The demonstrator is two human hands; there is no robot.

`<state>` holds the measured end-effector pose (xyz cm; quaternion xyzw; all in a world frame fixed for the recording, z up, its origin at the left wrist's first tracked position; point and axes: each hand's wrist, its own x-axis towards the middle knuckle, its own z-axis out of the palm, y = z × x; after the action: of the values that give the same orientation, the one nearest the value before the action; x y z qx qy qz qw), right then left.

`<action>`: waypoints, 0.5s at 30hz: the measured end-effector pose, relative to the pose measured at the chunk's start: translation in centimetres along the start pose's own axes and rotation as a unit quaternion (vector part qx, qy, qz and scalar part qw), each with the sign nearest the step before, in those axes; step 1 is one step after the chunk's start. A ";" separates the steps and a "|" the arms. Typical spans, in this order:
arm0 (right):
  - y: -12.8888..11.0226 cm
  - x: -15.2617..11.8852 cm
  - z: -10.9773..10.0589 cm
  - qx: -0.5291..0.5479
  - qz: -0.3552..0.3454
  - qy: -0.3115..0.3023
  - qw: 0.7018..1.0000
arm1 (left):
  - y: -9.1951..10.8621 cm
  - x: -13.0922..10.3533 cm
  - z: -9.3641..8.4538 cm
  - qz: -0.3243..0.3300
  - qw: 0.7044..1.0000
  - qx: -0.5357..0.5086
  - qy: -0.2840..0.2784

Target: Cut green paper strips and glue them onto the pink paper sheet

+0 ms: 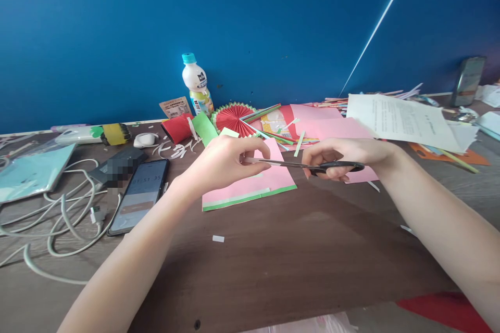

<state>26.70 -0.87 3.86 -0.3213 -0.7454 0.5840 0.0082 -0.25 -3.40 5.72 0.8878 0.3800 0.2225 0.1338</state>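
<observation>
So I'm gripping black-handled scissors [344, 167] in my right hand [332, 158], fingers curling around the loops, while my left hand [230, 158] is pinching a thin white strip [253, 159] between thumb and fingers. I'm using the pink sheet with the green edge [234, 191] as my landmark: the strip is hovering above it, and the scissors are reaching in over it from beyond its right side. I can't tell whether the blades are actually biting the strip, since I'm seeing them nearly edge-on.

Handling-wise, I'm guessing the scissors are the stiff, heavier bit, probably a little tip-heavy out at that stretch, so I'm keeping my grip on the handle loops and off the blades. The strip is looking like paper or maybe tape, can't say which. I'd expect it to be feather-light, floppy and easy to crease or tear, so a soft pinch near the end being worked seems right, with fingertips staying clear of the metal.

Around it: a pleated red paper fan [233, 118] is sitting behind the pink sheet, a phone [140, 195] is lying to its left, and a small white slip [218, 239] is lying in front of it.
</observation>
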 end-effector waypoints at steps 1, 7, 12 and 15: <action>-0.1 0.0 0.0 0.002 0.000 -0.001 1.000 | 0.1 0.0 0.0 0.002 1.000 0.001 0.000; -0.3 0.0 0.2 -0.003 0.007 0.013 1.000 | 0.1 0.0 0.2 0.000 1.000 0.007 0.014; -0.1 -0.2 0.1 -0.010 0.003 0.017 1.000 | 0.0 0.0 0.3 0.005 1.000 0.001 0.022; -0.1 -0.1 0.1 -0.002 -0.002 0.014 1.000 | 0.0 0.0 0.3 0.013 1.000 -0.002 0.028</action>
<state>26.66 -1.05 3.95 -0.3280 -0.7469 0.5781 0.0193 -0.08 -3.38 5.45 0.8858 0.3720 0.2493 0.1221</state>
